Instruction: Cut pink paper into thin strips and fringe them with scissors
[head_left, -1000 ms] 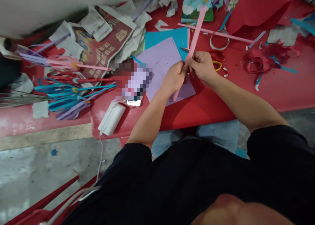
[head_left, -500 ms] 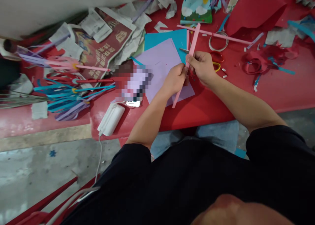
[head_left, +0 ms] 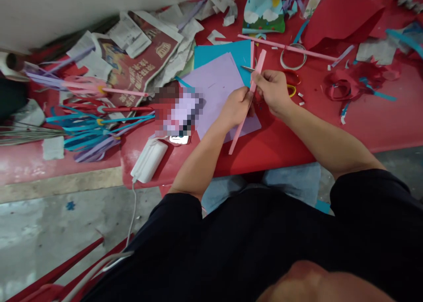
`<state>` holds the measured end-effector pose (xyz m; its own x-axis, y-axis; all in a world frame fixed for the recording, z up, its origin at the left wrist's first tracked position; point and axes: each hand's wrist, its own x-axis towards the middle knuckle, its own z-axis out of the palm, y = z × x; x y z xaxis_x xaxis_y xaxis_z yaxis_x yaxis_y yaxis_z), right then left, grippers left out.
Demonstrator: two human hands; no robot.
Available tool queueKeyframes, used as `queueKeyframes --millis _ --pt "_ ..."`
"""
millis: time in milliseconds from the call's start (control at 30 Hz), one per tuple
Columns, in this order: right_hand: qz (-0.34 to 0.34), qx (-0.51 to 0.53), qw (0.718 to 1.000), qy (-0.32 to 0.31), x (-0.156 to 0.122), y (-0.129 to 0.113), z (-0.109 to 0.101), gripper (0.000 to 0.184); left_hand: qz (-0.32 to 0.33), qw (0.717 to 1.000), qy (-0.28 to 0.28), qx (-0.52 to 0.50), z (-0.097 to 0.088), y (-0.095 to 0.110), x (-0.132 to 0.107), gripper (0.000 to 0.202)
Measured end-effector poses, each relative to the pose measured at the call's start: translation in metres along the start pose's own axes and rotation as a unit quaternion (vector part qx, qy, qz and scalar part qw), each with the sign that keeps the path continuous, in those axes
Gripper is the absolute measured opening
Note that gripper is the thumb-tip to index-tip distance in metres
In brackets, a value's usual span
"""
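Note:
A narrow pink paper strip (head_left: 260, 61) slants between my two hands, its far end pointing up and its near end hanging over the table's front part. My left hand (head_left: 236, 107) pinches the strip around its middle. Just above it, my right hand (head_left: 272, 88) grips the same strip between thumb and fingers. Beneath my hands lie purple paper sheets (head_left: 211, 86) on top of a blue sheet (head_left: 221, 53). Scissors with red and yellow handles (head_left: 291, 90) rest partly behind my right hand, one blade tip showing on the blue sheet.
Left of the sheets are a blurred-out phone-like object (head_left: 183, 112) and a white power bank or adapter (head_left: 150, 160) with a cable. Blue ribbon-like strips (head_left: 82, 128) and newspaper (head_left: 139, 55) cover the left side. A tape roll (head_left: 293, 56) and red scraps (head_left: 343, 83) lie right.
The pink strip has slid down toward me through my hands: its far end is lower and its near end reaches further. Both hands stay nearly in place.

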<state>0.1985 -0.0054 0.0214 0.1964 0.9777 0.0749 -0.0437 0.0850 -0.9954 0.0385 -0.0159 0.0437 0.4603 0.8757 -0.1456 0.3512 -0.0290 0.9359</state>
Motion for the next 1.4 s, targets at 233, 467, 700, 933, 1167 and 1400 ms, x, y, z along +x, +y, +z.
queueKeyframes --millis 233,467,700,933,1167,1400 --pt "-0.011 -0.021 1.000 0.015 0.007 0.003 -0.011 0.075 -0.010 1.000 -0.003 -0.005 0.005 0.004 -0.003 0.040" --pt "0.009 -0.002 1.000 -0.024 -0.002 -0.003 -0.002 0.074 0.006 0.999 -0.001 -0.042 0.002 0.002 -0.003 0.040" --pt "-0.022 -0.016 1.000 -0.010 -0.006 -0.007 -0.001 0.067 -0.026 0.999 0.000 -0.045 0.007 0.010 -0.006 0.042" --pt "0.037 0.006 0.999 -0.022 -0.011 -0.017 0.006 0.067 -0.027 0.998 0.003 -0.054 0.002 0.008 -0.003 0.044" --pt "0.052 -0.025 0.998 -0.025 -0.010 -0.017 0.004 0.068 -0.023 0.997 0.013 -0.068 0.003 0.009 -0.005 0.048" --pt "-0.014 -0.112 0.991 -0.069 -0.006 -0.014 -0.006 0.073 -0.021 0.998 0.003 -0.059 0.003 0.010 -0.006 0.053"
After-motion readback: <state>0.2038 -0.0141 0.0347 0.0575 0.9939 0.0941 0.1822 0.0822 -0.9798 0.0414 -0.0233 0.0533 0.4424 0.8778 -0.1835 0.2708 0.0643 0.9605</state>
